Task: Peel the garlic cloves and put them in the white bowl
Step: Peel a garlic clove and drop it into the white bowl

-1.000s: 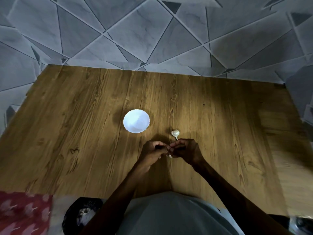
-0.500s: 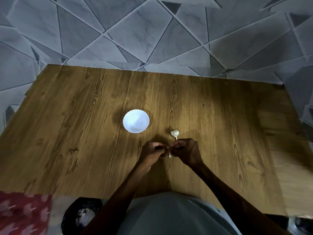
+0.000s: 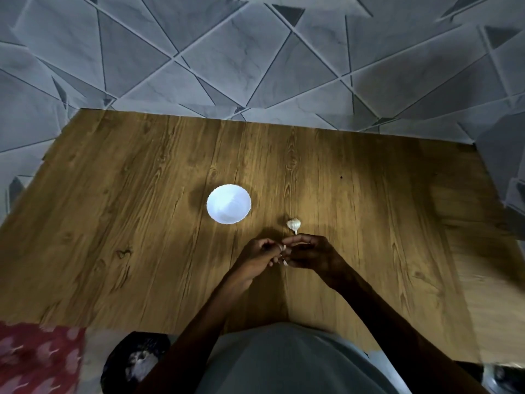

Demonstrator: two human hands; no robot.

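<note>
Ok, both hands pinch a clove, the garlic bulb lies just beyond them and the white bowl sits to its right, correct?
No: the head view shows the white bowl left of the garlic bulb, not right. The left hand and right hand do pinch a clove, with the bulb just beyond them.

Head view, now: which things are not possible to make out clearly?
All in the head view:
- Garlic clove: mostly covered by the fingers of the left hand and right hand; how much is peeled is unclear.
- White bowl: glare hides its contents.
- Dark round object: dim, cut by the lower edge.
</note>
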